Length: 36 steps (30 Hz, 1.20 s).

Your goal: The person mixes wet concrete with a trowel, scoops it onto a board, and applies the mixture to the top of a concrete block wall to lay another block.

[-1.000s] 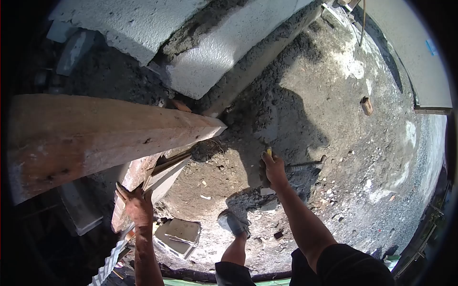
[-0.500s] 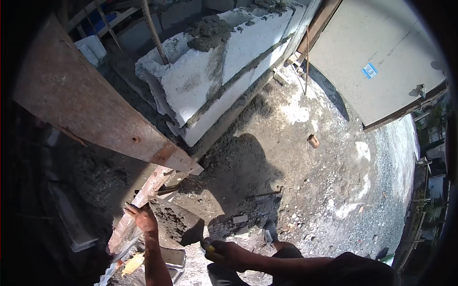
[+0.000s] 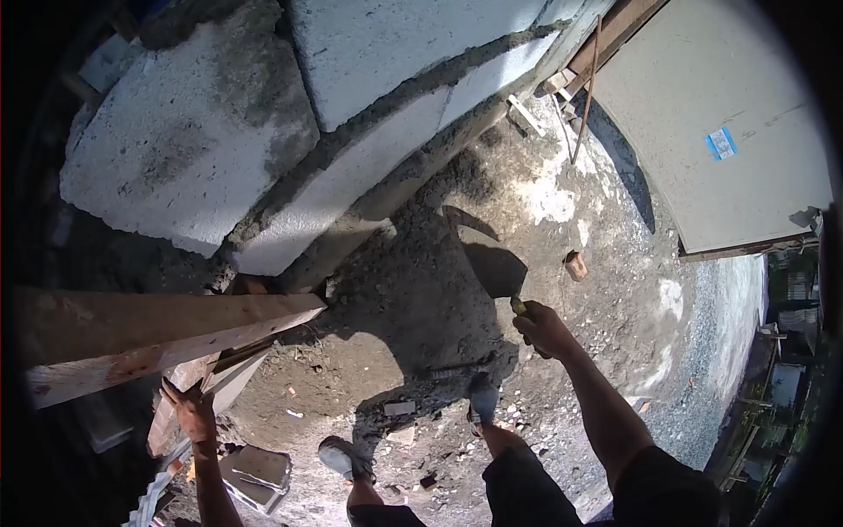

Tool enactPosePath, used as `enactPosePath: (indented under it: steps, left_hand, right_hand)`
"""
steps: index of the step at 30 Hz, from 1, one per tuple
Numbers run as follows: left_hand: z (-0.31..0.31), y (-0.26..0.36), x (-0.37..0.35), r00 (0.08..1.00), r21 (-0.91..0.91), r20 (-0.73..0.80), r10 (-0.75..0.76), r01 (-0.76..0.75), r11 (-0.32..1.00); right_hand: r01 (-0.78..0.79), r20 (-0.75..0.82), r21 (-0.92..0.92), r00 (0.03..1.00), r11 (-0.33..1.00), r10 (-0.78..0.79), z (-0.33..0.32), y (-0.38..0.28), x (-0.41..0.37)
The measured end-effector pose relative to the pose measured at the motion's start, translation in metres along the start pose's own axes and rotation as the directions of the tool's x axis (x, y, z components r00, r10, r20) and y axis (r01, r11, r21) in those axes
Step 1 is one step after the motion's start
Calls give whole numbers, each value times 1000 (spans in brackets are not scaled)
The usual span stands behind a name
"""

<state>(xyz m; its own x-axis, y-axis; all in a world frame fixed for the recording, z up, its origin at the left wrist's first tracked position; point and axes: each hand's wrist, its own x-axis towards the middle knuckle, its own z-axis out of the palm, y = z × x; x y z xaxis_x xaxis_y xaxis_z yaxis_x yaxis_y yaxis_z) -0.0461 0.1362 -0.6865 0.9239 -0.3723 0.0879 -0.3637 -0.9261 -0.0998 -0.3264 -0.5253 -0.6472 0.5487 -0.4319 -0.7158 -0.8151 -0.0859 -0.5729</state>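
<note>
My right hand (image 3: 543,329) is wrapped around the yellow-and-dark handle of a trowel (image 3: 493,266), whose broad blade points up and to the left above the dirt. On the left, my left hand (image 3: 190,411) has its fingers spread against the end of a wooden board (image 3: 176,400) and holds nothing. Just above that hand, a thick wooden beam (image 3: 176,327) juts in from the left edge. Beyond the beam stands a low wall of pale concrete blocks (image 3: 360,167). Dark mortar fills its joints, and the nearest block (image 3: 193,132) has a grey mortar smear.
A grey panel (image 3: 729,114) with a blue label leans at the upper right beside a thin rod (image 3: 587,97). A brick piece (image 3: 575,266) lies on the dirt. Broken block pieces (image 3: 255,470) sit near my left forearm. My feet stand on rubble-strewn ground.
My right hand has swung the trowel up and right, away from my left hand. My left hand appears lower and farther left. The view has shifted, bringing the block wall nearer.
</note>
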Motion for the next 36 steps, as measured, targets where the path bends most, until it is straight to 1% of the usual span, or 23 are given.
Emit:
enactPosePath:
  steps: [1,2,3,4,5,6,7,9,10,12,13,14,17,18,21,23,24,27,28,31,32,34,36]
  left_hand:
    - [-9,10,1,998,-1,-6,-57,57,998]
    - [-15,16,1,997,-1,6,-83,83,997]
    - [-17,19,2,994,0,13,-108,108,994]
    - [-14,17,1,993,13,18,-117,117,993]
    - [-10,14,0,996,-4,-8,-91,91,996]
    - [-7,12,-2,997,-22,-34,-64,63,998]
    - [-5,12,-3,997,-14,-26,-69,68,998]
    - [-5,8,-3,986,10,86,-145,145,989]
    - [-4,6,-2,1000,87,0,6,-6,996]
    - [-7,10,-2,1000,62,12,1,-1,998]
    - [-10,14,1,1000,28,8,1,-1,1000]
    - [-13,18,3,1000,59,1,17,-17,998]
    - [-11,14,0,999,56,40,-26,24,998]
    - [-15,19,3,1000,54,8,1,-2,999]
    - [-10,13,1,999,1,21,-24,24,1000]
    - [-11,12,0,999,21,38,-15,14,1000]
    - [-11,11,0,999,33,53,-5,3,999]
    - [-5,1,-4,995,52,91,-35,30,998]
    - [-5,5,-3,1000,48,8,21,-21,999]
    - [-6,3,-3,998,41,59,31,-33,999]
    - [-8,2,-2,993,93,39,115,-118,989]
    - [-5,2,-3,997,101,13,76,-77,992]
    - [-2,1,-4,998,116,0,66,-66,991]
  right_hand:
    - [160,-94,42,983,986,-156,-14,34,69]
    - [105,-144,15,984,994,-102,-31,11,102]
    - [70,-165,126,985,990,-49,-44,-8,131]
    - [94,-220,17,971,995,-88,-51,-18,169]
    - [139,-347,-302,905,943,-245,-53,-7,233]
    - [122,-407,-593,807,796,-428,-52,2,289]
    - [71,-442,-532,827,844,-348,-50,-10,309]
    - [124,-382,-553,841,824,-383,-29,-29,313]
    - [109,-368,-530,864,841,-344,-13,-32,313]
    - [122,-332,-449,897,885,-291,13,-26,309]
    - [150,-300,-513,892,845,-340,31,-21,294]
    - [181,-266,-574,881,799,-391,52,-21,278]
    - [188,-200,-468,929,863,-311,113,-31,235]
    - [183,-202,-420,936,889,-288,132,-33,220]
    - [165,-145,-410,959,897,-242,182,-22,190]
    - [220,-27,-398,968,891,-251,196,-23,170]
    - [318,40,-396,943,862,-330,192,-14,164]
    - [191,-147,-403,952,895,-269,151,-12,154]
    - [144,-229,-401,941,905,-251,131,-13,163]
    - [60,-427,-408,869,911,-249,82,-14,234]
    - [55,-431,-456,860,889,-274,72,-19,255]
    - [106,-374,-501,868,859,-326,79,-19,276]
    - [131,-323,-532,882,837,-344,100,-29,266]
